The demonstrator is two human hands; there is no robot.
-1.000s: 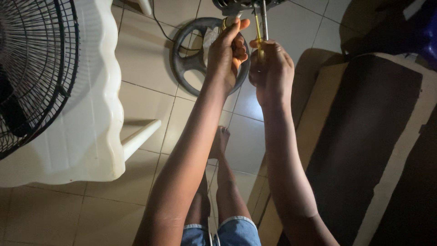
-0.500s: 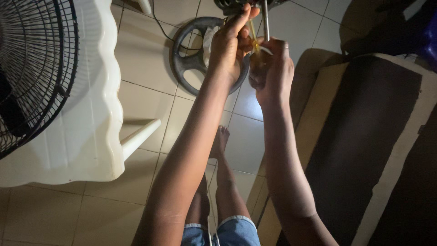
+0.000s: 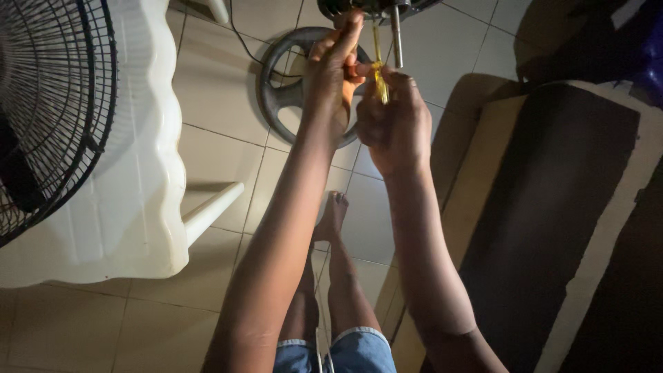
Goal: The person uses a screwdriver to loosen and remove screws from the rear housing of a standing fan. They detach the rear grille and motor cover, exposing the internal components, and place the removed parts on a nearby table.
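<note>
Both my arms reach up toward a dark fan motor (image 3: 376,7) at the top edge, with a steel shaft (image 3: 396,38) sticking out of it. My right hand (image 3: 392,124) grips a yellow-handled screwdriver (image 3: 379,72) whose thin blade points up at the motor beside the shaft. My left hand (image 3: 331,76) is raised next to it, fingers stretched up to the motor body and thumb touching the screwdriver's shank. What the left fingers hold is hidden.
A round dark fan base (image 3: 286,86) lies on the tiled floor under my hands. A white plastic table (image 3: 148,173) stands at left with a black wire fan guard (image 3: 48,103) on it. A brown cushioned seat (image 3: 552,207) fills the right. My bare legs (image 3: 331,276) are below.
My right hand has shifted left and slightly down, carrying the screwdriver left of the shaft. My left hand has stretched higher onto the motor.
</note>
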